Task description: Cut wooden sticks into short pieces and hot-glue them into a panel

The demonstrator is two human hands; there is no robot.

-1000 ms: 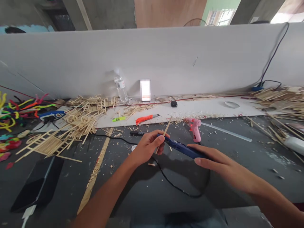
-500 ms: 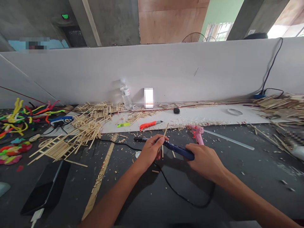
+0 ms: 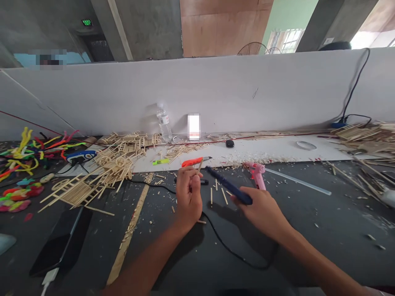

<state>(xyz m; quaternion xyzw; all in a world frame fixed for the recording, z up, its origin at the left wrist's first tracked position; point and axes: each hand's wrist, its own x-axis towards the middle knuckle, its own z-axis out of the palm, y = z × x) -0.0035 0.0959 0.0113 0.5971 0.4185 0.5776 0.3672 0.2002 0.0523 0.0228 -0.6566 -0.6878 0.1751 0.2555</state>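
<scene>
Near the centre, my left hand [image 3: 189, 197] is closed with a thin wooden stick [image 3: 200, 166] rising from its fingertips. My right hand [image 3: 262, 207] grips a dark blue pen-like tool [image 3: 230, 187], whose tip points up and left, a short way right of the stick and apart from it. Short cut sticks [image 3: 224, 196] lie on the dark table between my hands. A black marker [image 3: 203, 181] is partly hidden behind my left hand. Just beyond it lies an orange utility knife [image 3: 193, 162].
A pink glue gun [image 3: 258, 174] with a clear glue stick lies at right. Wooden-stick models [image 3: 80, 191] and a phone [image 3: 61, 238] are at left. A bottle [image 3: 164, 121] stands by the white partition [image 3: 231, 90]. A black cable [image 3: 225, 246] crosses the table.
My left hand has turned and moved slightly left with the stick. The blue tool, touching or very near that stick before, is now apart from it. Another short stick shows on the table between the hands.
</scene>
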